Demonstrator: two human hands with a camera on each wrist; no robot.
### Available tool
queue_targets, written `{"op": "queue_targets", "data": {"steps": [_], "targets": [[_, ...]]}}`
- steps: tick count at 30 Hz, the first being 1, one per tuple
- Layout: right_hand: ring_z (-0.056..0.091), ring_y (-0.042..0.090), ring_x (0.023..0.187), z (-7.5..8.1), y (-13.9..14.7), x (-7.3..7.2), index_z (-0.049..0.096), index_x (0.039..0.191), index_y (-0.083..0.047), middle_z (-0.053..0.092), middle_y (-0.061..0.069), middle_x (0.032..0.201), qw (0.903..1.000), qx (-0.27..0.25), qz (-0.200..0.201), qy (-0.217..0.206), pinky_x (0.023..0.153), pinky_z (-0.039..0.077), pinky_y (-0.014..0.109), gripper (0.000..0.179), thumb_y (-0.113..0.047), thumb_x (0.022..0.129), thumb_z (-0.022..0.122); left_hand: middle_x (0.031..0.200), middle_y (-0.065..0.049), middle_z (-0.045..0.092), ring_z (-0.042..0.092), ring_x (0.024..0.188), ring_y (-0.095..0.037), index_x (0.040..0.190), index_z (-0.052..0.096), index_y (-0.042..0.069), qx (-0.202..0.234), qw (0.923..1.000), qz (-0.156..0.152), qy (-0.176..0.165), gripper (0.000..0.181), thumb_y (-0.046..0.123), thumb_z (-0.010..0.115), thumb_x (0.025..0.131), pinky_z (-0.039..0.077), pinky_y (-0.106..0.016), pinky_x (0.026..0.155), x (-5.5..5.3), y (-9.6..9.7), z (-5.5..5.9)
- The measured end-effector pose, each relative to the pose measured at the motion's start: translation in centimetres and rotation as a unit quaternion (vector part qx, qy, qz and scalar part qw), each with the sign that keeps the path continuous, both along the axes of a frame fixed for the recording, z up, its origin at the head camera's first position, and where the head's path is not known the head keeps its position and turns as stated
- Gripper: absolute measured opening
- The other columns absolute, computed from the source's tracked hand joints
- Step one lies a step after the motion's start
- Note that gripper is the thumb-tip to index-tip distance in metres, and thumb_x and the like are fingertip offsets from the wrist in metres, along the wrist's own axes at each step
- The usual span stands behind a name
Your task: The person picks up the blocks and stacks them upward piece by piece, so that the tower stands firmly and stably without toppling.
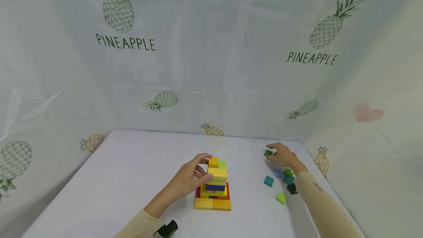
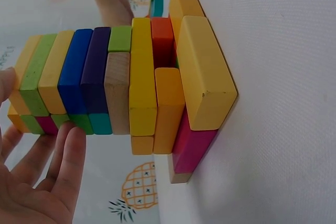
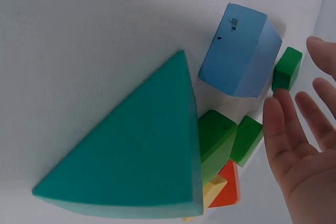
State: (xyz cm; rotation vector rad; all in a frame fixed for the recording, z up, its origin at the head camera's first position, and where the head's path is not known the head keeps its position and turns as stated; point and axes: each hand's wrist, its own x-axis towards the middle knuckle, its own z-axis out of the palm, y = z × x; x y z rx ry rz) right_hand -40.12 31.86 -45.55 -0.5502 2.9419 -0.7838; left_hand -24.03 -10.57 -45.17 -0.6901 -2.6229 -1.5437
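A tower of coloured blocks [image 1: 215, 184] stands at the middle of the white table [image 1: 132, 172], on a base of yellow-orange blocks. My left hand [image 1: 205, 167] rests against the tower's upper left side, near the small orange block [image 1: 213, 162] on top. In the left wrist view the tower [image 2: 136, 82] lies sideways and my left hand [image 2: 47, 148] touches the small top blocks with straight fingers. My right hand [image 1: 273, 154] reaches at the far right toward a small dark green block [image 1: 268, 152]. In the right wrist view the right hand [image 3: 299, 106] is spread beside that green cube [image 3: 287, 69], holding nothing.
Loose blocks lie near my right forearm: a teal one [image 1: 268, 181], a blue one [image 1: 278, 173], a green one [image 1: 288, 172] and a light green one [image 1: 281, 197]. The right wrist view shows a big teal wedge [image 3: 136, 150] and a blue block [image 3: 239, 51]. Pineapple-print sheets wall the table.
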Motion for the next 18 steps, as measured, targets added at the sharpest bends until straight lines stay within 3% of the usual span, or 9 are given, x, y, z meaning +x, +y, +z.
{"op": "queue_targets", "data": {"steps": [7, 18], "targets": [[0.065, 0.039, 0.113, -1.0, 0.1, -1.1, 0.058, 0.144, 0.007, 0.061, 0.029, 0.138, 0.9996, 0.017, -0.012, -0.021, 0.098, 0.057, 0.055, 0.054, -0.012, 0.097, 0.077, 0.147, -0.008, 0.061, 0.066, 0.101, -0.012, 0.153, 0.046, 0.037, -0.002, 1.0000, 0.004, 0.001, 0.059, 0.043, 0.074, 0.101, 0.059, -0.026, 0.090, 0.0, 0.0, 0.1], [0.066, 0.029, 0.105, -1.4, -0.8, -0.7, 0.073, 0.128, -0.004, 0.070, 0.014, 0.120, 0.9990, 0.022, -0.010, -0.038, 0.094, 0.059, 0.048, 0.035, -0.008, 0.094, 0.078, 0.147, -0.008, 0.061, 0.066, 0.100, -0.011, 0.153, 0.045, 0.038, -0.002, 1.0000, 0.000, 0.003, 0.059, 0.044, 0.073, 0.101, 0.059, -0.026, 0.089, -0.1, 0.0, 0.0]]}}
